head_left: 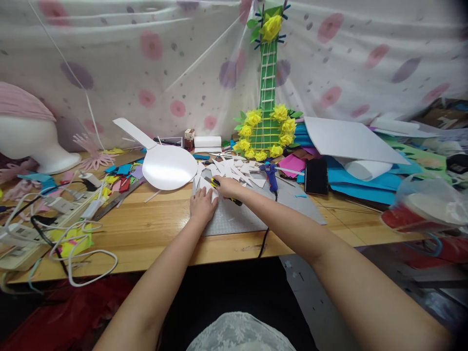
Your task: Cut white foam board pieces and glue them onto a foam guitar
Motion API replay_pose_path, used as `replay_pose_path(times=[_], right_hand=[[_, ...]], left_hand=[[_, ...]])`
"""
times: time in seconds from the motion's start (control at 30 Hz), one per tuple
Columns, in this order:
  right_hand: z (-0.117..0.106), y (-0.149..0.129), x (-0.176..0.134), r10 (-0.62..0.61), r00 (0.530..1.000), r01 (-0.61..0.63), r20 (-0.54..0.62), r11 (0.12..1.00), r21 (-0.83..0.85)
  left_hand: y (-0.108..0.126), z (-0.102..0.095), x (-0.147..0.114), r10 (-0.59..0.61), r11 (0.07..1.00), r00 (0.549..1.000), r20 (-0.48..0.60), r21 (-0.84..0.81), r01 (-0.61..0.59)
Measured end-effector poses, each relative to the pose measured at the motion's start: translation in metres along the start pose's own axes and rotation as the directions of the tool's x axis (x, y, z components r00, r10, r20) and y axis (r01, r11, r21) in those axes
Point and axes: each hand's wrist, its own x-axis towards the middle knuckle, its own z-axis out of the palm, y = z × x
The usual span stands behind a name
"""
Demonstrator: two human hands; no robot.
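Before you is a table (pixel 157 248) of smooth, yellowish wood. At its back stands a green guitar shape (pixel 268 97) with ruffled yellow flowers. The grey mat (pixel 237 222) has a fine grid; left of it lies a flat, rounded white disc (pixel 168 168). At far right is a red tub (pixel 405 214) with clear plastic around; its contents I cannot tell. Your left hand (pixel 204 204), unclenched, rests upon a white piece (pixel 204 184) on the mat, near pointed white scraps (pixel 232 168); your right hand (pixel 227 186) grasps a yellow-and-black cutter (pixel 236 201).
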Motion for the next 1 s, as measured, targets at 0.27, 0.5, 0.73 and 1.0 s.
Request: replay_pose_path(times=[0.27,0.5,0.73,1.0], right_hand=[[0.005,-0.001,0.015,-0.065,0.995,0.051,-0.078,0.984,-0.172],[0.007,-0.013,0.025,-0.039,0.998,0.028,-0.04,0.973,-0.228],[0.006,-0.02,0.017,0.0,1.0,-0.007,-0.028,0.964,-0.266],[-0.008,-0.033,0.006,-0.007,0.996,0.035,0.09,0.949,-0.313]], left_hand=[[-0.005,0.007,0.0,-0.122,0.963,0.987,-0.104,-0.254,0.092],[-0.005,-0.001,-0.012,0.13,0.958,0.991,0.037,-0.262,-0.115],[-0.008,-0.003,-0.015,0.198,0.956,0.975,0.1,-0.238,-0.169],[-0.005,-0.007,-0.013,0.081,0.968,0.988,0.132,-0.247,-0.046]])
